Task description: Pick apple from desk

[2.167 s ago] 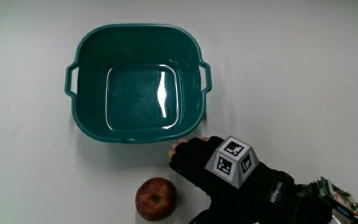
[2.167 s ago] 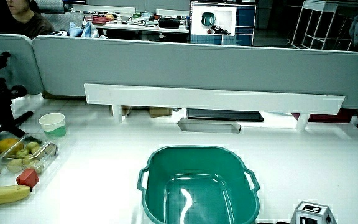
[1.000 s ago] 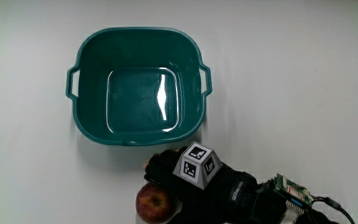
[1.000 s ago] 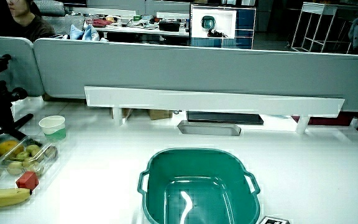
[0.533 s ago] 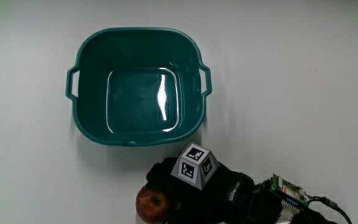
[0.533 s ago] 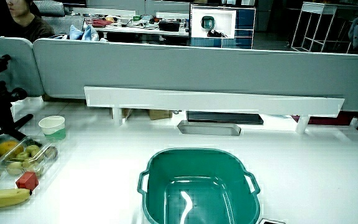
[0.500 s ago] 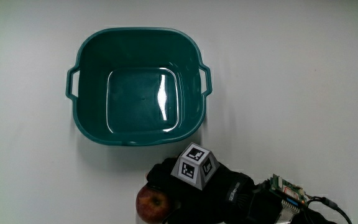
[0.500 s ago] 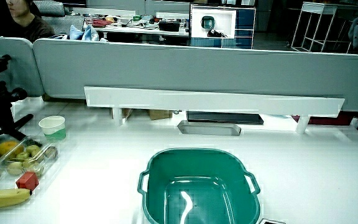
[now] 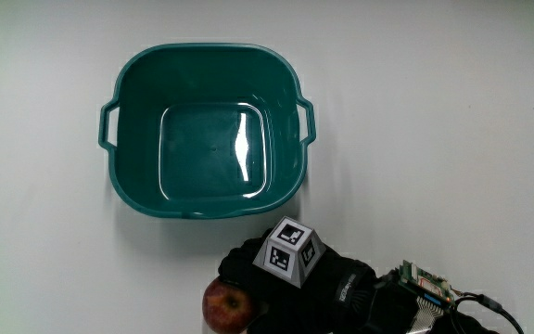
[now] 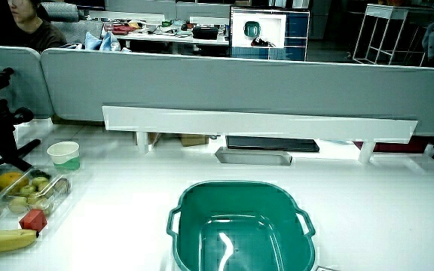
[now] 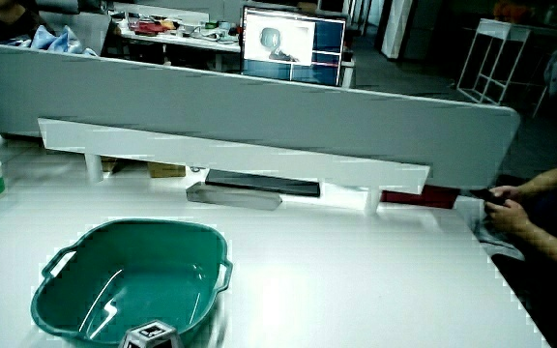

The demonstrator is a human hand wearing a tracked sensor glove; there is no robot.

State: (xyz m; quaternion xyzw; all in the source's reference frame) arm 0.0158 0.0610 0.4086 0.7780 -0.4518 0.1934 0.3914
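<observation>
1. Apple [image 9: 226, 306]: I am seeing it lying on the table [image 9: 452, 139], nearer to me than the basin, at the table's near edge. Red skin, partly covered by the glove. Neither side view is showing it.

2. Hand [image 9: 281, 283]: I am reading it as draped over the apple, with dark fingers [image 9: 235, 267] wrapping the fruit's upper side. Compared with a second ago, it is sitting slightly lower over the apple and covering more of it; two seconds ago it was lying beside the apple, between the fruit and the basin. I am judging the grip as closing on the apple; a firm hold is not something I can confirm, since the apple is not yet showing any lift off the table.

3. Marker cube [image 9: 290, 250]: it is riding on the back of the glove, and its top is just peeking into a side view [image 11: 151, 336].

4. Basin [image 9: 119, 181]: teal, two handles, empty, standing just beside the hand and farther from me than the apple. It is appearing in both side views [image 10: 183, 207].

5. Meaning for the task: I am judging the reach as finished and the grasp as under way; the lift is still to come.

6. Elsewhere, in a side view: a paper cup [image 10: 64, 153], a banana [image 10: 4, 238] and a clear fruit box [image 10: 36, 190] are sitting well apart from the basin.
</observation>
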